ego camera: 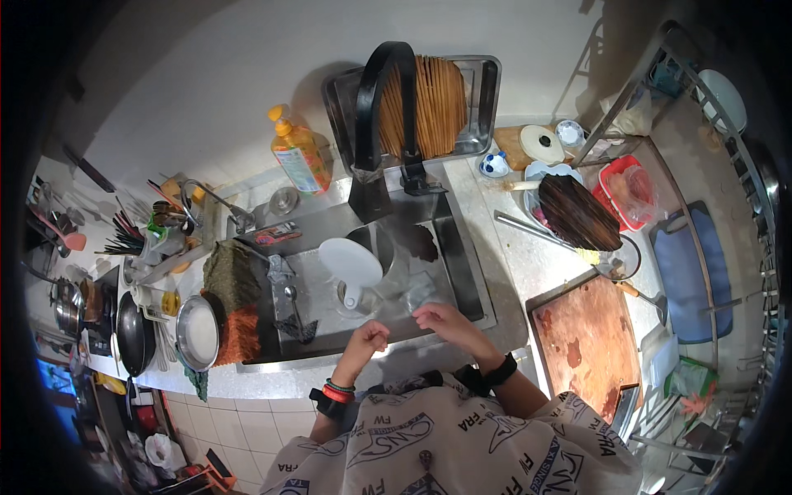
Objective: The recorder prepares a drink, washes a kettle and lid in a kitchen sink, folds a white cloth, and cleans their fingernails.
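My left hand (368, 341) hovers above the front rim of the steel sink (473, 272), fingers curled in and holding nothing. To its right, my right hand (447, 323) reaches over the same edge, its fingers loosely bent and empty. Just beyond it, a crumpled clear plastic piece (421, 286) lies in the sink. A white round utensil with a short handle (351, 263) leans in the basin, partly over a round metal vessel (378, 238) that it half hides. Farther left are a metal spoon (291, 294) and a dark mesh scrubber (298, 331).
A black faucet (402, 68) arches over the sink. Behind it, a steel tray (489, 93) holds many wooden chopsticks. An orange soap bottle (300, 154) stands back left. Cloths (232, 275) and a steel bowl (198, 334) lie left; a wooden cutting board (585, 340) lies right.
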A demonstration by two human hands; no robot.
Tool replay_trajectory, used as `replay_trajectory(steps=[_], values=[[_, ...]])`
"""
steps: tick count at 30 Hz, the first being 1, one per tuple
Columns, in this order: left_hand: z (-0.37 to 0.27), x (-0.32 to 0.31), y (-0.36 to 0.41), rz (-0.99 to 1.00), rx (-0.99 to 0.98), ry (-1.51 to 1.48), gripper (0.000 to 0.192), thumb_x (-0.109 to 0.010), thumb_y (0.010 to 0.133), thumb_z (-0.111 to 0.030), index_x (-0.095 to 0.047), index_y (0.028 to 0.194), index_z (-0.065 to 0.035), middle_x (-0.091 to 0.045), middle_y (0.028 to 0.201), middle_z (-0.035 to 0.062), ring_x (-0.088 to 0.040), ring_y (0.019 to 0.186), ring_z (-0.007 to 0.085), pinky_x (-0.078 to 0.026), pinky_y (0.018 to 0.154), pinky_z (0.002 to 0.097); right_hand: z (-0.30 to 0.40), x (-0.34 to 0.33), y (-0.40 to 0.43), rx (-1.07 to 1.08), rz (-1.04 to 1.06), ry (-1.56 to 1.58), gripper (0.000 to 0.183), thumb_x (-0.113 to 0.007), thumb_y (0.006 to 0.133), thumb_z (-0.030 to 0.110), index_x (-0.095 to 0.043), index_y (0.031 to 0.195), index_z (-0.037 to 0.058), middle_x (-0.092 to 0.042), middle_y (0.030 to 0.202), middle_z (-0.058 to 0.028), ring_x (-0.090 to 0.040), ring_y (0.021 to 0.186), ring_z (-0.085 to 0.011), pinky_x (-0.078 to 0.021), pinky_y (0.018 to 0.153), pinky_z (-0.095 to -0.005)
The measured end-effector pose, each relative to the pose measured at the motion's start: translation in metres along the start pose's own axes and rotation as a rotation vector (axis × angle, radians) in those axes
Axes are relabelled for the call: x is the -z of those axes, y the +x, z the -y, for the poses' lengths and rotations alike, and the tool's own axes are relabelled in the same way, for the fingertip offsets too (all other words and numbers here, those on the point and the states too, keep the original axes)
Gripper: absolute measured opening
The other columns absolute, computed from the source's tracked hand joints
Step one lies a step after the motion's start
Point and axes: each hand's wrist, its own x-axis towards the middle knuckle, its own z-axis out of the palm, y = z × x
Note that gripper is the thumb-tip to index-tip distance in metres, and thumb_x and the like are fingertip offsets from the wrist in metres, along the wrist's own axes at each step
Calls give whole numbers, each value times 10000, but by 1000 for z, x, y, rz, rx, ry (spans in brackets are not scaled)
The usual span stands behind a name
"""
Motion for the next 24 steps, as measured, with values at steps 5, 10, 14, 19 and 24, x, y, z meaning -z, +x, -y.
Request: replay_trajectory(steps=[5,10,14,19,24], values=[[-3,0,1,-11,21,-37,73,-479,810,-16,-472,873,-53,-510,750,1,-504,640,72,-413,584,197,6,-1,-5,-24,-26,97,217,-478,825,111,-554,1006,19,-575,852,-40,-557,801,-99,-403,654,-194],[-2,2,1,-30,19,-74,80,-485,806,-10,-469,869,-56,-506,761,0,-524,657,79,-423,587,203,3,-1,-3,-29,-27,89,223,-479,822,119,-559,1002,14,-588,863,-61,-567,806,-118,-421,652,-221],[-4,1,-2,-54,22,-67,78,-486,804,-7,-470,865,-53,-506,758,-1,-522,653,80,-427,595,203,5,-1,-3,-23,-39,73,226,-490,822,138,-562,996,12,-596,852,-73,-576,796,-131,-434,632,-242],[0,4,-1,-66,18,-75,78,-487,801,1,-475,857,-51,-505,739,-4,-520,650,79,-429,594,205,9,-2,-1,-61,-15,80,236,-484,810,124,-560,1003,13,-587,881,-52,-562,814,-101,-408,649,-204],[28,17,11,-643,-148,259,182,-540,773,-73,-482,933,-10,-529,730,55,-542,660,155,-454,615,275,4,-1,3,-24,5,73,230,-470,815,118,-560,1002,19,-588,878,-49,-562,809,-99,-407,650,-201]])
